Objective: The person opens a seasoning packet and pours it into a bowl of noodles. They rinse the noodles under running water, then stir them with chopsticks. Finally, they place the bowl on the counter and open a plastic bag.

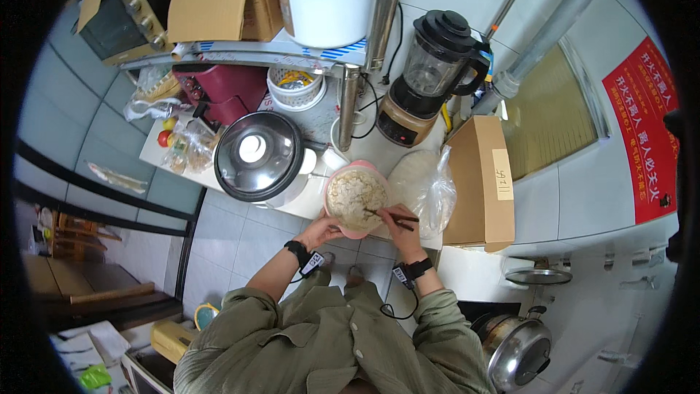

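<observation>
A pink bowl [353,233] stands at the counter's front edge, filled with a pale, clumpy flour mixture [354,195]. My left hand [318,231] grips the bowl's near left rim. In my right hand [403,230] is a pair of dark chopsticks [398,219], whose tips reach into the mixture on the right side. Right of the bowl sits a clear plastic bag [424,189] of white powder, tied at the top and close to my right hand.
An electric pot with a glass lid [258,156] stands left of the bowl. Behind are a white cup [334,158] and a blender [432,76]. An open cardboard box [478,186] borders the bag. A metal shelf post [348,109] rises behind the bowl.
</observation>
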